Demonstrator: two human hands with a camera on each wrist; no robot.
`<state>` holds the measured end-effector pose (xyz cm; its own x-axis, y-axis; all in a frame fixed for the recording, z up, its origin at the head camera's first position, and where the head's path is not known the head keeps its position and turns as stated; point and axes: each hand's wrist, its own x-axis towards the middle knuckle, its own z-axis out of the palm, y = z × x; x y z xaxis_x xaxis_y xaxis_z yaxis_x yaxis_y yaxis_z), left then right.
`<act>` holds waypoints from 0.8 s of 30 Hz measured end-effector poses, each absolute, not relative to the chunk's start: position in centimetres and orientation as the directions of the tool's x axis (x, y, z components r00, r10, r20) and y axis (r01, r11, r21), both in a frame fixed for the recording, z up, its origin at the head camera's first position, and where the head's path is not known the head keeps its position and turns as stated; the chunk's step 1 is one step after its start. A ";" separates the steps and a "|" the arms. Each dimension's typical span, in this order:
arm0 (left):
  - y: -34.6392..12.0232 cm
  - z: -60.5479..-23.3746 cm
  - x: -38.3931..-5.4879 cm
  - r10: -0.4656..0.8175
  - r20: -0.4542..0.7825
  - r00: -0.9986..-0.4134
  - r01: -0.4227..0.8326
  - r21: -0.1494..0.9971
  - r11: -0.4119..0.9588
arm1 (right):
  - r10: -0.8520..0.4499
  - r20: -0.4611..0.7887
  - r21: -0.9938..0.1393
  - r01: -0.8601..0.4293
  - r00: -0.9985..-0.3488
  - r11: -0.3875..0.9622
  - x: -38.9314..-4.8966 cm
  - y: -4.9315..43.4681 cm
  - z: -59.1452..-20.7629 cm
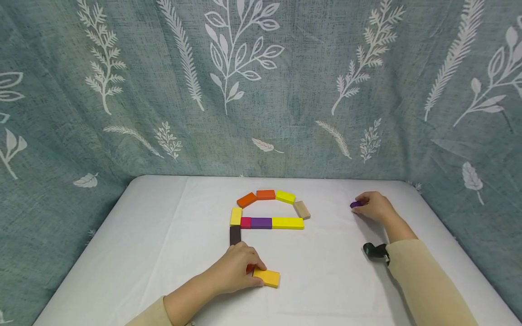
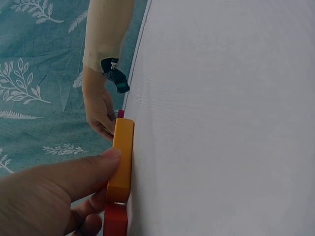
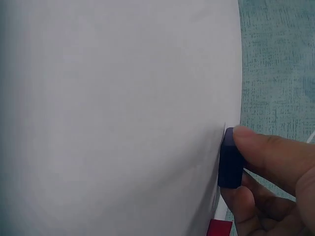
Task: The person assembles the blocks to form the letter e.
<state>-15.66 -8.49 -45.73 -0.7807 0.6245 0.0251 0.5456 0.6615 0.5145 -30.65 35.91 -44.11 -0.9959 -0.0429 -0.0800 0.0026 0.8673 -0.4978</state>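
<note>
At the front of the table, my left hand (image 1: 234,270) pinches a flat yellow-orange block (image 1: 269,278) between thumb and fingers. The left wrist view shows the thumb on that block's face and a red block (image 2: 115,220) against its end. Far to the right, my right hand (image 1: 375,207) pinches a small dark purple block (image 1: 355,204) by its edges, at or just above the cloth; exact contact is unclear. In the right wrist view the purple block (image 3: 230,160) looks dark blue. A black block (image 1: 235,235) lies just beyond the left hand, its near end hidden.
Orange blocks (image 1: 266,194), a yellow block (image 1: 285,196) and a beige block (image 1: 302,209) form an arch. Below it runs a row of pale yellow (image 1: 236,216), red (image 1: 245,222), purple (image 1: 261,222) and long yellow (image 1: 287,223) blocks. A patterned curtain (image 1: 302,90) hangs behind the white table (image 1: 122,253).
</note>
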 end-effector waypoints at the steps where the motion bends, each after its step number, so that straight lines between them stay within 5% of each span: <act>1: -8.5 -45.7 -15.7 0.624 0.024 -0.781 0.545 0.515 0.662 | -0.047 -0.083 -0.501 0.001 -0.995 0.865 -30.5 35.8 -44.1; 24: -8.4 -46.1 -15.6 0.623 0.033 -0.782 0.544 0.525 0.655 | -0.221 -0.168 -0.601 -0.078 -0.961 0.795 -29.6 35.5 -44.2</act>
<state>-15.61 -8.42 -46.11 -0.7815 0.6230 0.0330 0.5441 0.6547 0.5247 -29.55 35.52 -44.17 -0.9606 -0.2213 -0.1683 -0.0779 0.7953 -0.6012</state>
